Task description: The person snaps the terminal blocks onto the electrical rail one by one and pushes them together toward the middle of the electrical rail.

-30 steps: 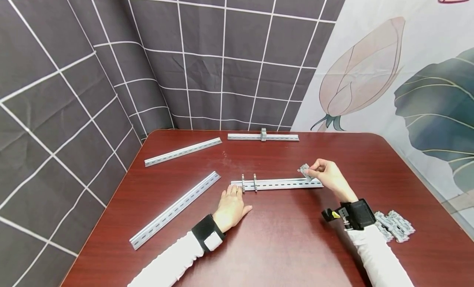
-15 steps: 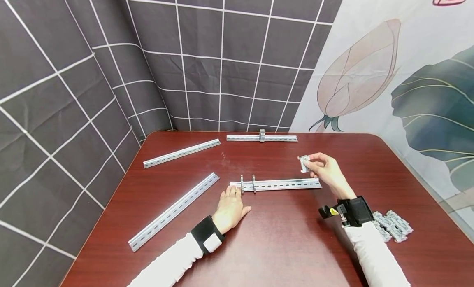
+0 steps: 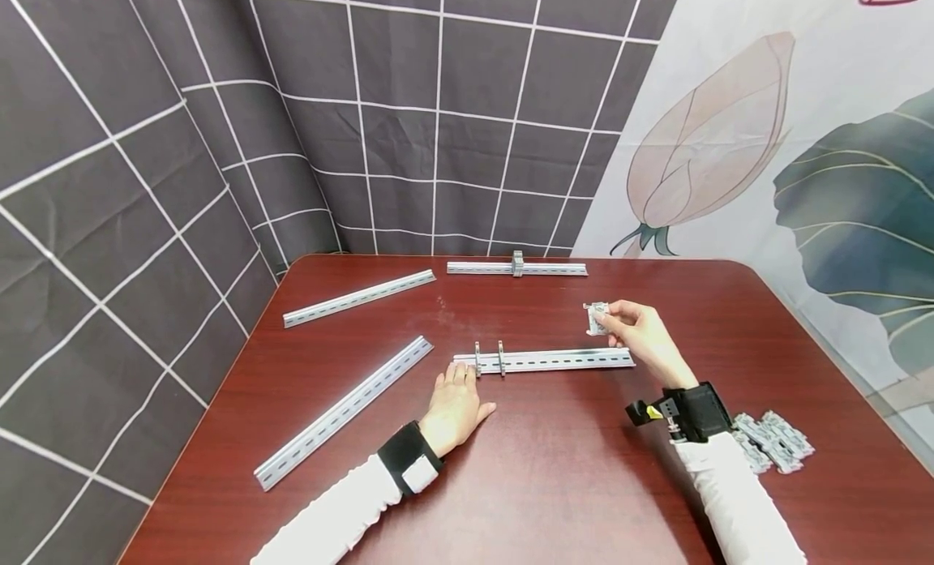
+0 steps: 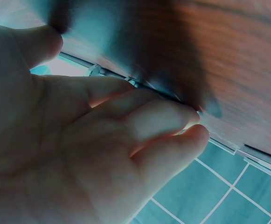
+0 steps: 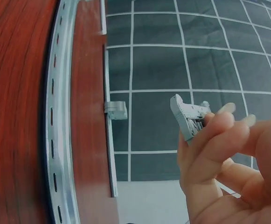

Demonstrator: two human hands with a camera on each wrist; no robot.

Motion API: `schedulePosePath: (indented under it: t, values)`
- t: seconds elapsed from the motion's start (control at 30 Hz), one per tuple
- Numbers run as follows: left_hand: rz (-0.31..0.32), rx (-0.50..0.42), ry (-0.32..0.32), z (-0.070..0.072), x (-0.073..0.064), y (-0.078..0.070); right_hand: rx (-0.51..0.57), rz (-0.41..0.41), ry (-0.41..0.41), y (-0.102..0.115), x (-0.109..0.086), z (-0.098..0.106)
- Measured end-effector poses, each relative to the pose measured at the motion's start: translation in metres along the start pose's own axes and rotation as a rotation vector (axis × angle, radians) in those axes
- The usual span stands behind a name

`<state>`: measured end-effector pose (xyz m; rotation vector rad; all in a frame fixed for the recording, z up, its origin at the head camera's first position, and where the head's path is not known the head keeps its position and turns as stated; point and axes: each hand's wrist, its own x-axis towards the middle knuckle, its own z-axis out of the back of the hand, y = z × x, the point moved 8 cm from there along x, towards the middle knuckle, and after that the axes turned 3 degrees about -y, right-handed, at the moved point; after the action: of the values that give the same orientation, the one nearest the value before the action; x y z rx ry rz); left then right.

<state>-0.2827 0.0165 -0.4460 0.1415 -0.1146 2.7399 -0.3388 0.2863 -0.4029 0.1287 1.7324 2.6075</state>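
Pinched in the right hand (image 3: pixel 648 343), the grey piece (image 3: pixel 596 319) is up near the right end of the slotted rail (image 3: pixel 565 360), not touching; likely light and stiff, best held by its flat faces; the left hand (image 3: pixel 454 407), fingers extended, touches the rail's left end.

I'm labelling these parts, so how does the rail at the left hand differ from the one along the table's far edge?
The near rail carries two thin, separate pieces close to its left end; the far rail carries a thicker block around its middle. The left hand has its fingertips at the near rail's left end, while no hand is at the far rail. Both are silvery and slotted.
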Motion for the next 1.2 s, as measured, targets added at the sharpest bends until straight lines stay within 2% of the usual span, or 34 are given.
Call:
schedulePosePath:
  t: [0.13,0.27,0.47,0.6,0.77,0.83,1.0,1.2]
  values:
    - [0.006,-0.003,0.013,0.000,0.000,0.001,-0.050,-0.008,0.030,0.000,-0.001,-0.002]
    - [0.009,-0.011,0.013,-0.001,0.000,0.001,-0.048,-0.001,0.034,0.000,-0.001,-0.001]
    - [0.007,-0.009,-0.013,-0.002,0.001,0.001,-0.089,0.054,-0.009,0.006,-0.002,0.002]
    - [0.010,-0.007,-0.011,-0.003,0.001,0.001,-0.043,0.045,-0.016,0.004,-0.002,0.003]
    - [0.019,-0.006,0.016,-0.005,0.001,0.001,0.105,0.037,0.029,0.005,-0.002,-0.001]
    - [0.019,-0.006,0.015,-0.004,0.000,0.001,0.125,0.046,0.047,0.006,-0.002,-0.002]
    - [0.016,-0.012,-0.002,-0.002,0.001,0.001,0.073,0.072,0.086,0.007,0.000,-0.006]
    - [0.015,-0.031,0.002,-0.003,0.001,0.001,0.005,0.059,0.169,0.005,-0.002,-0.010]
